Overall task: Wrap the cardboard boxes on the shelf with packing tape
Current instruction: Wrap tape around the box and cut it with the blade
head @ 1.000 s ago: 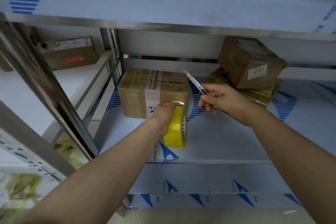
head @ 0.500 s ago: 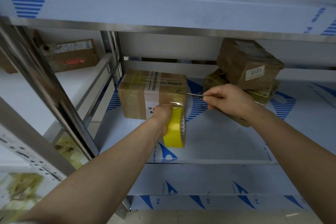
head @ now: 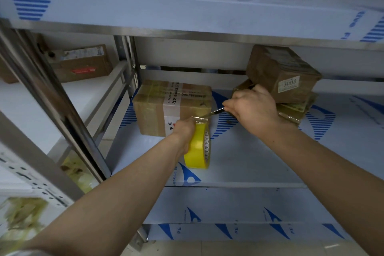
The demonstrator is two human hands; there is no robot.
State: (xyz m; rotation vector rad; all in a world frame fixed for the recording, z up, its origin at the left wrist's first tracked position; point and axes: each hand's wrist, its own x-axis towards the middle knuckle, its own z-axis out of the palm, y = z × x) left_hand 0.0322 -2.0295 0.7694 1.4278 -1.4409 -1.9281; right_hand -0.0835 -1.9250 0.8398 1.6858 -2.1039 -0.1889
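The yellow tape roll (head: pixel 198 147) stands on edge on the middle shelf (head: pixel 259 162), right in front of the cardboard box (head: pixel 172 104), with its open core facing right. The left hand (head: pixel 184 131) grips it from the left side, but the fingers are mostly hidden behind the roll, so I can't say how they sit. A short clear strip (head: pixel 200 118) runs from the top of the roll to the box's front right corner. It's glossy and hard to make out. The box's long axis runs left to right. The right hand (head: pixel 252 108) is closed round a thin blade (head: pixel 214 112); the handle is buried in the fist. The blade points left with its tip at the strip. Behind that hand, two stacked boxes (head: pixel 280 72) are partly covered.
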